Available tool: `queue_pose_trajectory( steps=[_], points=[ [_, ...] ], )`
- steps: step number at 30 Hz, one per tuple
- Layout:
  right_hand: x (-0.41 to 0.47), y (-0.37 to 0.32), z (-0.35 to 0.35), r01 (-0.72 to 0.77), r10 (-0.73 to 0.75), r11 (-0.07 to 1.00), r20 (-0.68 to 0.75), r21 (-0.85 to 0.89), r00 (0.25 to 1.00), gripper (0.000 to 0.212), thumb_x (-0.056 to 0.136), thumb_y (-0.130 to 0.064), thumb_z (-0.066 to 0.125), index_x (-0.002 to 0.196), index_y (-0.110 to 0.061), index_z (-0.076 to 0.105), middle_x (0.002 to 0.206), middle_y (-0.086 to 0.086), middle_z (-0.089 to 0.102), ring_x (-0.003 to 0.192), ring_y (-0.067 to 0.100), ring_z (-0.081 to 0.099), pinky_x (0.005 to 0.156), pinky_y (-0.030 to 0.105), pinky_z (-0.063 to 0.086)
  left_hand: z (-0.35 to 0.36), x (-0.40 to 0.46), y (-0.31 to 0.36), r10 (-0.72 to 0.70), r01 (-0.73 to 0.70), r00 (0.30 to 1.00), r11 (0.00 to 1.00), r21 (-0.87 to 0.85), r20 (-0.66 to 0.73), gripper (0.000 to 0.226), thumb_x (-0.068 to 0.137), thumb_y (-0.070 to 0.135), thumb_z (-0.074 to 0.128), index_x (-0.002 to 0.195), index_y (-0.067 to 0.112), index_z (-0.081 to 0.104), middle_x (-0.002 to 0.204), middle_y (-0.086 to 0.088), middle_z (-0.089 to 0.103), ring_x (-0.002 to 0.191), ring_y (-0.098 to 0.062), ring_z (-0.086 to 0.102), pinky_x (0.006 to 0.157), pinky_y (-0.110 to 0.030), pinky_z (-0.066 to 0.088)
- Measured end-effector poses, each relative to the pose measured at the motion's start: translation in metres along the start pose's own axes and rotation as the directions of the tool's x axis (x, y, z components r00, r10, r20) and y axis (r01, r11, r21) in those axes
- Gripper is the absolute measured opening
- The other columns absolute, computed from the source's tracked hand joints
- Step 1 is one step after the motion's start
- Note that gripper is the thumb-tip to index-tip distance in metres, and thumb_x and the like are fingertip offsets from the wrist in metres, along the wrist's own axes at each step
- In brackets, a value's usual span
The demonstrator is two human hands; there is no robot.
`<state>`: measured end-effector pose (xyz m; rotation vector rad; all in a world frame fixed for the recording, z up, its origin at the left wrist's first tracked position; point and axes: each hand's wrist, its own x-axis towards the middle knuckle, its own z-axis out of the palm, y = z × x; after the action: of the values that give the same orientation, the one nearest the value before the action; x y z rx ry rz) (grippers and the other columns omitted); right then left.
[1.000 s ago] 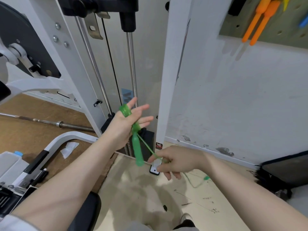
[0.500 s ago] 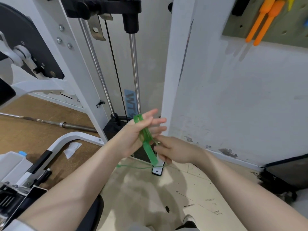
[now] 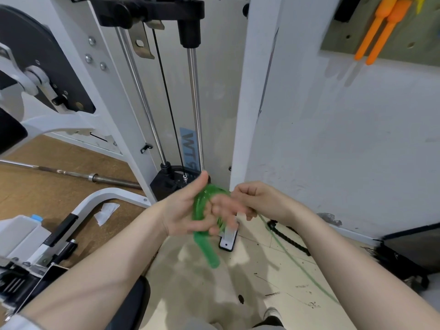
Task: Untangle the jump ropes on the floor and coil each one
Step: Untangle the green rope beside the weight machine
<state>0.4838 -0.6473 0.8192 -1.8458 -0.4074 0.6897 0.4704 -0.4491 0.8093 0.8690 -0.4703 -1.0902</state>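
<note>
Green jump rope [image 3: 204, 206] wound in loops around left hand [image 3: 190, 210], crossing palm btwn thumb and fingers [image 3: 223, 210]; those fingers roughly straight, slightly spread, blurred. Rope handle [image 3: 206, 250] hangs below palm, tilted down-right, above floor [image 3: 214, 294]. Right hand [image 3: 259, 198] just beside left, fingers curled, pinching thin green cord [image 3: 295, 260], which trails down-right under right forearm. Weight machine [image 3: 171, 96] behind hands.
</note>
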Motion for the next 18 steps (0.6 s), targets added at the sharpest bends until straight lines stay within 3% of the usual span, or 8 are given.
queue_pose_trajectory(
  steps=[2, 4, 6, 8, 10, 12, 15, 18],
  points=[
    [-0.004, 0.006, 0.003, -0.061, 0.066, 0.997, 0.115, -0.049, 0.991, 0.027, 0.1, -0.02, 0.043, 0.076, -0.012, 0.053, 0.052, -0.004, 0.039, 0.049, 0.014, 0.035, 0.052, 0.023, 0.039, 0.002, 0.005, 0.006, 0.224, -0.253, 0.95, 0.96, -0.116, -0.217, 0.062, 0.083, 0.051, 0.061, 0.13, 0.011, 0.055, 0.122, -0.007, 0.064, 0.067, -0.011, 0.068, 0.078, -0.025, 0.054],
    [-0.009, 0.007, 0.008, -0.109, 0.146, 0.983, 0.268, -0.147, 0.952, 0.015, 0.099, -0.019, 0.042, 0.095, -0.011, 0.054, 0.048, -0.009, 0.043, 0.043, 0.011, 0.038, 0.053, 0.026, 0.042, -0.003, 0.014, 0.009, 0.311, -0.38, 0.762, 0.925, -0.004, -0.567, 0.066, 0.081, 0.037, 0.066, 0.137, 0.011, 0.045, 0.13, -0.006, 0.059, 0.097, -0.022, 0.068, 0.083, -0.031, 0.056],
    [-0.013, 0.001, 0.011, -0.158, 0.275, 0.941, 0.403, -0.299, 0.873, 0.025, 0.098, -0.02, 0.046, 0.122, -0.016, 0.046, 0.055, -0.003, 0.05, 0.041, 0.01, 0.044, 0.056, 0.028, 0.043, -0.012, 0.023, 0.008, 0.294, -0.292, 0.574, 0.946, 0.144, -0.765, 0.057, 0.091, 0.03, 0.055, 0.14, 0.007, 0.037, 0.133, -0.007, 0.055, 0.106, -0.025, 0.064, 0.088, -0.033, 0.054],
    [-0.018, -0.012, 0.01, -0.164, 0.36, 0.894, 0.452, -0.416, 0.816, 0.039, 0.096, -0.023, 0.05, 0.133, -0.02, 0.039, 0.061, 0.003, 0.052, 0.041, 0.011, 0.048, 0.059, 0.028, 0.044, -0.017, 0.024, 0.003, 0.254, -0.004, 0.493, 0.957, 0.289, -0.832, 0.039, 0.096, 0.035, 0.048, 0.126, 0.011, 0.05, 0.126, -0.008, 0.059, 0.1, -0.02, 0.066, 0.091, -0.034, 0.052],
    [-0.022, -0.027, 0.007, -0.132, 0.29, 0.926, 0.442, -0.355, 0.849, 0.03, 0.095, -0.021, 0.052, 0.125, -0.014, 0.051, 0.056, 0.0, 0.05, 0.038, 0.007, 0.047, 0.054, 0.024, 0.045, -0.008, 0.021, 0.0, 0.146, 0.347, 0.551, 0.855, 0.385, -0.822, 0.042, 0.095, 0.052, 0.038, 0.099, 0.018, 0.062, 0.098, -0.004, 0.072, 0.078, -0.018, 0.069, 0.085, -0.032, 0.052],
    [-0.022, -0.032, 0.003, -0.059, 0.115, 0.974, 0.25, -0.22, 0.961, 0.016, 0.093, -0.016, 0.055, 0.102, -0.006, 0.063, 0.047, -0.009, 0.043, 0.036, 0.003, 0.039, 0.043, 0.019, 0.039, 0.006, 0.017, 0.003, -0.057, 0.555, 0.654, 0.714, 0.427, -0.755, 0.067, 0.093, 0.062, 0.023, 0.082, 0.012, 0.066, 0.067, -0.001, 0.071, 0.049, -0.016, 0.054, 0.059, -0.023, 0.047],
    [-0.015, -0.024, -0.006, 0.036, -0.055, 0.989, -0.134, -0.143, 0.989, 0.016, 0.09, -0.018, 0.059, 0.076, -0.012, 0.064, 0.045, -0.012, 0.038, 0.04, 0.006, 0.032, 0.042, 0.022, 0.03, 0.013, 0.011, 0.002, -0.26, 0.413, 0.862, 0.858, 0.307, -0.435, 0.089, 0.081, 0.076, 0.016, 0.075, 0.004, 0.068, 0.049, -0.006, 0.058, 0.029, -0.008, 0.03, 0.042, -0.021, 0.029],
    [-0.01, -0.011, 0.005, 0.045, -0.062, 0.995, -0.206, -0.088, 0.977, 0.035, 0.096, -0.024, 0.049, 0.062, -0.019, 0.055, 0.052, -0.004, 0.035, 0.04, 0.004, 0.029, 0.043, 0.018, 0.026, 0.008, 0.008, 0.005, -0.046, 0.047, 0.997, 0.999, 0.019, -0.064, 0.076, 0.08, 0.075, 0.039, 0.085, 0.007, 0.071, 0.036, 0.004, 0.039, 0.031, -0.007, 0.029, 0.047, -0.016, 0.033]
  ],
)
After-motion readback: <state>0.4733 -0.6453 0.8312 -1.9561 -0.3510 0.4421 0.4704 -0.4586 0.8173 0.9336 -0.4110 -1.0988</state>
